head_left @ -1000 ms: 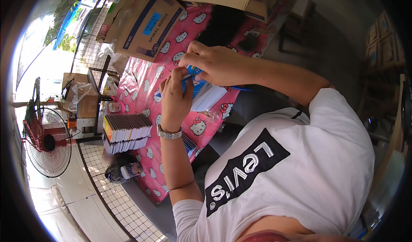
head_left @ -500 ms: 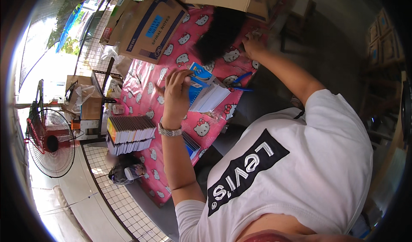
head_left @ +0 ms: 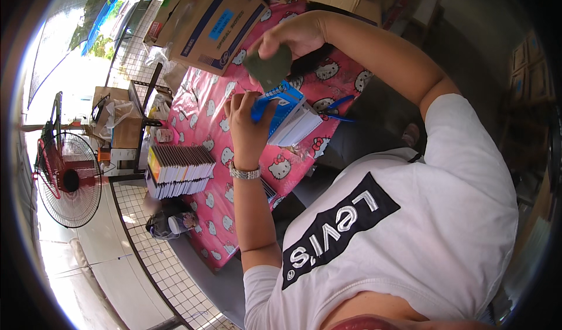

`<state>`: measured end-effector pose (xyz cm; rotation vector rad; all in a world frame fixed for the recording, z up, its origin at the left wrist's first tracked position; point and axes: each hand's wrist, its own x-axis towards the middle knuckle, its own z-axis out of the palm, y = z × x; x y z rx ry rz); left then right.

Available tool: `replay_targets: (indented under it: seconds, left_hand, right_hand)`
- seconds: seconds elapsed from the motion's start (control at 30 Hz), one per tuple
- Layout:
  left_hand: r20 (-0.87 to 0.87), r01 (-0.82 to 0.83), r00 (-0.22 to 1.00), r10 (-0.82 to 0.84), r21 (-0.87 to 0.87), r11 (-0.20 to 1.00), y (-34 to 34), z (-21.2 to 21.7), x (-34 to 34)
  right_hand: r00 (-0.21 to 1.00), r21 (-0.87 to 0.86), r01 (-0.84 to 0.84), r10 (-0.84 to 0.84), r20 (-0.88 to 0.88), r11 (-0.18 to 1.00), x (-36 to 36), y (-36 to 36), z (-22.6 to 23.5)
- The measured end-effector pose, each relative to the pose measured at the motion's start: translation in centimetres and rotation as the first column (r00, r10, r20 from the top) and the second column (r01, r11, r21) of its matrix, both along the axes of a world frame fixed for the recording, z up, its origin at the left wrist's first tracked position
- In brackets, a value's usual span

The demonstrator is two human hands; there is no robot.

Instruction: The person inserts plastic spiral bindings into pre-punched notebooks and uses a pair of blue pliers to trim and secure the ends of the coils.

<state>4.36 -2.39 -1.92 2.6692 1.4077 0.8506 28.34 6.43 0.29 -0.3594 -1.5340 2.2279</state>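
Head view: left hand (head_left: 250,122), metal-banded wristwatch (head_left: 244,172) on its wrist, is at the left edge of a blue-covered notebook with white pages (head_left: 285,109); fingers bent, thumb opposed, slim gap between them filled by blue cover. The notebook lies on a table with a glossy pink cartoon-cat cover (head_left: 219,138), near the table's edge on the person's side. Right hand (head_left: 294,35) is just above the notebook's far end, fingers curled closed around a dark green rounded pad (head_left: 269,66); pad is blurred, material and any contact with the notebook can't be told. Blue-handled hand tool (head_left: 339,109) just right of the notebook, handles spread. Black shaggy heap (head_left: 310,62) behind the right hand, partly hidden. Upright row of dark-spined books with white pages (head_left: 181,165) at the table's left side; large brown cardboard box (head_left: 219,28) at the far end.
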Motion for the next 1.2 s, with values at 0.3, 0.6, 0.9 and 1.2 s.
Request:
replay_targets:
  seconds: [0.3, 0.6, 0.9, 1.2]
  left_hand:
    - [0.088, -0.026, 0.996, 0.029, -0.030, 0.999, 0.9, -0.5, -2.6]
    - [0.182, -0.036, 0.978, 0.099, -0.325, 0.945, 0.6, 0.4, -4.3]
    - [0.251, -0.042, 0.955, 0.159, -0.414, 0.909, 1.0, 0.8, -4.1]
    - [0.282, -0.059, 0.941, 0.188, -0.410, 0.910, 1.5, 0.2, -4.5]
  right_hand:
    - [0.800, 0.677, -0.231, -0.259, 0.541, 0.699, -1.9, 1.9, 0.4]
    - [0.984, 0.242, -0.006, -0.038, 0.177, 0.970, -3.6, 2.7, -1.1]
    - [0.950, 0.395, 0.004, -0.127, 0.286, 0.919, -5.2, 2.7, -0.5]
    - [0.385, 0.817, 0.267, -0.834, 0.395, 0.510, 2.7, 4.5, -11.4]
